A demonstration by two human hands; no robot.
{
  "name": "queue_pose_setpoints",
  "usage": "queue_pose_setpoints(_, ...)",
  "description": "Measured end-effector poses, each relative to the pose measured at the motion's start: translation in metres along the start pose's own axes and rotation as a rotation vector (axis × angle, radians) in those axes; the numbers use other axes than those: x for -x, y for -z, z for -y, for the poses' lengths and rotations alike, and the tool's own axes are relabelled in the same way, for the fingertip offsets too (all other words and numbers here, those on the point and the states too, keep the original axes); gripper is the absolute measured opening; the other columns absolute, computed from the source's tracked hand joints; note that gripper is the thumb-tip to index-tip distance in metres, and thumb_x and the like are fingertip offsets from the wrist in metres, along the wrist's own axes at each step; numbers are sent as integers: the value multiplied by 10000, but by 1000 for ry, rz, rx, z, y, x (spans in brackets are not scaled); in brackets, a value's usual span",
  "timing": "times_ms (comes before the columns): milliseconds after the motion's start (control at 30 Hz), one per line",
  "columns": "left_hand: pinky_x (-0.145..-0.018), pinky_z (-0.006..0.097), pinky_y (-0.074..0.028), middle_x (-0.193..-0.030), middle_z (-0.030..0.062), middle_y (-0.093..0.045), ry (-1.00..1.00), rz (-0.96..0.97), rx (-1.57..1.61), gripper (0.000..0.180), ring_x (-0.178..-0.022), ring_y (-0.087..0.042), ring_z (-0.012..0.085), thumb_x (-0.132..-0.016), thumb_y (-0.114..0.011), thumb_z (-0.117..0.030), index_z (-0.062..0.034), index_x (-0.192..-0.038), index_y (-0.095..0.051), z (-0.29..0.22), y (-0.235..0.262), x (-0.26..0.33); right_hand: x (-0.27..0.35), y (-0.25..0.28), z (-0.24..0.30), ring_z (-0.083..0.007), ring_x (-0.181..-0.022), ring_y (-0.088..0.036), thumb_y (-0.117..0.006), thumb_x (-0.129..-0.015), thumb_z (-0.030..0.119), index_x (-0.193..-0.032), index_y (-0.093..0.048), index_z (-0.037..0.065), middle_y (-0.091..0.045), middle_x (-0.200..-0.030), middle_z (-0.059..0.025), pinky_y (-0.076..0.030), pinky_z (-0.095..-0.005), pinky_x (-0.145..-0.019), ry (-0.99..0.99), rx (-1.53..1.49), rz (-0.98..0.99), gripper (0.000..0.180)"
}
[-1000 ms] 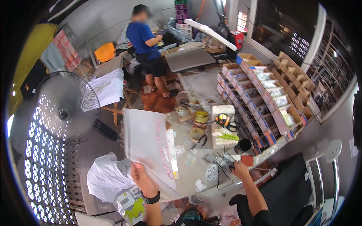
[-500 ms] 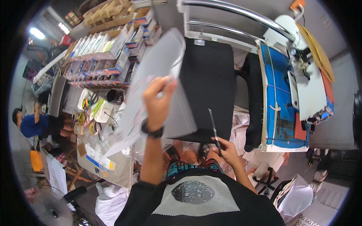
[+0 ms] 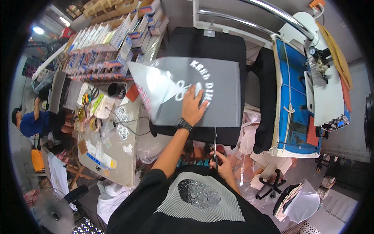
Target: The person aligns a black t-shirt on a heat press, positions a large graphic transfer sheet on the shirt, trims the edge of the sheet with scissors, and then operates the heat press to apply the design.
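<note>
A translucent film sheet [image 3: 224, 89] with white lettering and a bow-shaped print lies over the black fabric [image 3: 183, 39] on the flat platform. Its left part curls up and folds over, showing pale glare. My left hand [image 3: 193, 107] rests on the sheet beside the bow print, palm down with fingers apart. In my right hand [image 3: 222, 163], close to my body, is a pair of scissors [image 3: 215, 142] with a long thin blade and black handle. The blade points away from me, its tip at the sheet's near edge; my fingers partly hide the handle.
On the left, a worktable [image 3: 113, 156] bears tape rolls [image 3: 95, 124], a dark mug [image 3: 116, 90] and white cut-outs. Boxes of sheets [image 3: 101, 39] stand behind it. A blue platform [image 3: 288, 109] and metal rails are at right. Another person [image 3: 33, 124] works far left, above a fan [image 3: 54, 214].
The film sheet, held up in my left hand before, now lies on the black fabric. My left hand has opened onto it. My right hand and the scissors moved slightly left and nearer me.
</note>
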State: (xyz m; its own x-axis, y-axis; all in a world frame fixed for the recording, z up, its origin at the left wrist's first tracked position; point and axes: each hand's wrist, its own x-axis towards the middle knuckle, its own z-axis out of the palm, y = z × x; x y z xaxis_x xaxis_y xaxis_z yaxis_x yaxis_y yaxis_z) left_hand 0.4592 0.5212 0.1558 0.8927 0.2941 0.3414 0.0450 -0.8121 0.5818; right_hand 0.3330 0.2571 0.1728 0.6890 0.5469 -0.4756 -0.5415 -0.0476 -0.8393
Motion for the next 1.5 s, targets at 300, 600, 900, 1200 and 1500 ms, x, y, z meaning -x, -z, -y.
queue_pose_setpoints(300, -1143, 582, -163, -1556, 213, -268, 2, 153, -227, 773, -1441, -212, 423, -838, -622, -582, -127, -1440, -456, 22, 37, 18, -23, -21, 9, -139, -751, -651, -684, -810, 621, -1234, -522, 49, -631, -862, -50, -449, -197, -518, 71, -21, 41, 730)
queue_pose_setpoints(600, -1133, 604, -160, -1547, 249, -257, 13, 146, -256, 798, -1435, -209, 445, -836, -618, -600, -123, -1448, -438, 11, 37, 21, -26, -27, 9, -126, -742, -656, -682, -855, 544, -1219, -534, 49, -633, -834, -31, -441, -204, -539, 70, -2, 23, 632)
queue_pose_setpoints(900, -1146, 595, -143, -1569, 209, -237, 15, 188, -218, 811, -1454, -177, 421, -826, -608, -625, -157, -1463, -426, -1, 30, 41, -18, -29, 1, -127, -716, -654, -667, -807, 648, -1264, -526, 46, -627, -818, -35, -404, -200, -510, 62, -19, 11, 769)
queue_pose_setpoints(1200, -1152, 588, -132, -1574, 198, -229, 5, 176, -211, 817, -1460, -166, 409, -823, -608, -629, -160, -1466, -420, 0, 29, 41, -49, -41, -1, -92, -674, -602, -731, -880, 351, -1232, -545, 11, -615, -814, -21, -502, -218, -589, 108, -89, -144, 523)
queue_pose_setpoints(1500, -1147, 596, -133, -1576, 199, -227, -4, 167, -219, 844, -1456, -177, 413, -813, -618, -639, -168, -1479, -400, -1, 28, 42, -51, -43, 4, -43, -598, -544, -743, -880, 272, -1156, -582, -1, -592, -726, 19, -460, -200, -528, 99, 66, -228, 420)
